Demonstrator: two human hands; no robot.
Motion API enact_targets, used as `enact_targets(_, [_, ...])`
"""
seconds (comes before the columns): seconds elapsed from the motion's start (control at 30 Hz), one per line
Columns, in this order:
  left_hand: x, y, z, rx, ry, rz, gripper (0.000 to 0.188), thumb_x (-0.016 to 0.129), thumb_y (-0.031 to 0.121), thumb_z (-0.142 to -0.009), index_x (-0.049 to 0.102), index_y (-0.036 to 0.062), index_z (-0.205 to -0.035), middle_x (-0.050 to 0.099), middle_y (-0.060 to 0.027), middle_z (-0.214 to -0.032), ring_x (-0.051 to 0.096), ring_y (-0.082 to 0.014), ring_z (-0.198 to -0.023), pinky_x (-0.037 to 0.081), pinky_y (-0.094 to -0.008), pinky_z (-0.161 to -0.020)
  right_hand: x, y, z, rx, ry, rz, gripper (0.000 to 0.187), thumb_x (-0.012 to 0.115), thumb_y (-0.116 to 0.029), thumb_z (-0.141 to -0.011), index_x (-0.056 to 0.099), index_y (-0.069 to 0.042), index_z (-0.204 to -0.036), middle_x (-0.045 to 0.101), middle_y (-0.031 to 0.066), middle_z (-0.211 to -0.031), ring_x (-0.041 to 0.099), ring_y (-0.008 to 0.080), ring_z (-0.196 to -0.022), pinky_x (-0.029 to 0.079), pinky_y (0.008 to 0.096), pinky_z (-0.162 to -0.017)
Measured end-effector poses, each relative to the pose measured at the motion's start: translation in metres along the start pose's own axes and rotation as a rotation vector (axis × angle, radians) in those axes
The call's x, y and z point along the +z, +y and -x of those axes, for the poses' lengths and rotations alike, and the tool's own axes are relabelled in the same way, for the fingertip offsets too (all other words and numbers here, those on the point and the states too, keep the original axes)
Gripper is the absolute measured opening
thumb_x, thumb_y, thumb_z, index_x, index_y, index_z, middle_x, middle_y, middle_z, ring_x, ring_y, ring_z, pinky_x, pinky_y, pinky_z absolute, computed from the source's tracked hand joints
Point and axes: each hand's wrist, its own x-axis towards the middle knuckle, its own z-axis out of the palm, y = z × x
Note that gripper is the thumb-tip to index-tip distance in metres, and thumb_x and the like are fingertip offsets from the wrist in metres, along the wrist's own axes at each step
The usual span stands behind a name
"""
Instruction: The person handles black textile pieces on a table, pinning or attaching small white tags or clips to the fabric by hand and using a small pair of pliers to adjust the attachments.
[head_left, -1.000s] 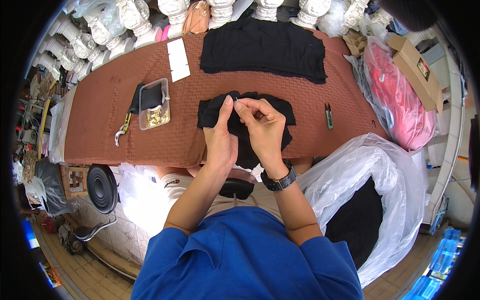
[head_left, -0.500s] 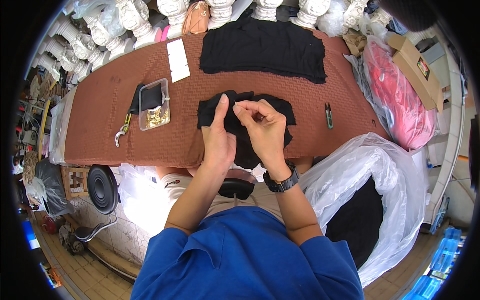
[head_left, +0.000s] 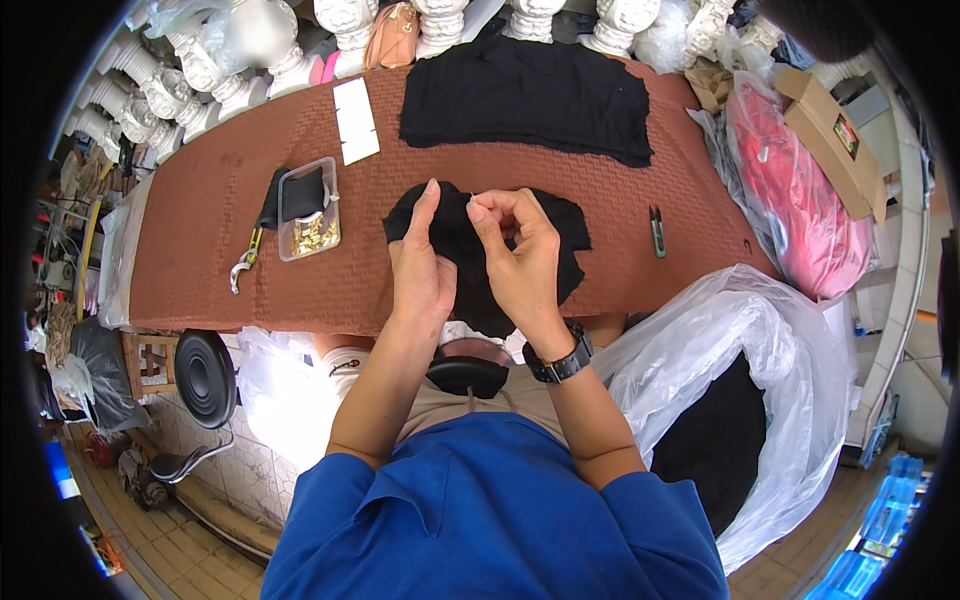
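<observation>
Black fabric piece (head_left: 470, 250) at frame centre on the brown table (head_left: 200, 230), soft, light, floppy, best taken by its edge; left hand (head_left: 420, 270) resting on it, fingers extended; right hand (head_left: 515, 255) pinched shut on something tiny, perhaps a needle.

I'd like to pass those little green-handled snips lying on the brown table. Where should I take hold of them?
Grip the snips by the green handle, around the middle and far end. They lie flat with their length running away from the person, apart from the black cloth, with bare brown table around them. Pinching the handle's two long sides from above looks easiest.
</observation>
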Motion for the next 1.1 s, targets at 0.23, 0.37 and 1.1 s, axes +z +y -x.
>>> enact_targets(0.23, [0.006, -0.007, 0.008, 0.038, -0.083, -0.043, 0.020, 0.069, 0.023, -0.097, 0.065, 0.0058, -0.107, 0.068, -0.0044, -0.101, 0.067, -0.0132, -0.095, 0.056, -0.0281, -0.084, 0.009, -0.005, 0.000, -0.075, 0.035, 0.098, 0.009, 0.069, -0.003, -0.092, 0.068, 0.001, -0.101, 0.058, 0.0066, -0.083, 0.056, 0.0142, -0.067, 0.047, 0.0287, -0.060])
enact_targets(0.37, [0.007, -0.013, 0.012, 0.109, -0.110, -0.095, 0.016, 0.068, 0.022, -0.098, 0.065, 0.0088, -0.107, 0.066, -0.0018, -0.101, 0.064, -0.0104, -0.092, 0.054, -0.0266, -0.082, 0.013, 0.005, -0.001, -0.191, 0.064, 0.169, 0.008, 0.066, -0.002, -0.094, 0.062, 0.001, -0.100, 0.054, 0.0093, -0.088, 0.056, 0.0180, -0.071, 0.047, 0.0312, -0.063])
enact_targets(1.1, [0.009, -0.015, 0.017, 0.057, -0.065, 0.012, 0.010, 0.071, 0.017, -0.097, 0.068, 0.0092, -0.102, 0.066, 0.0013, -0.098, 0.062, -0.0075, -0.091, 0.051, -0.0253, -0.081, 0.008, -0.012, 0.008, -0.077, 0.089, 0.006, 0.008, 0.073, -0.004, -0.091, 0.072, 0.000, -0.098, 0.060, 0.0013, -0.082, 0.054, 0.0069, -0.072, 0.045, 0.0222, -0.065])
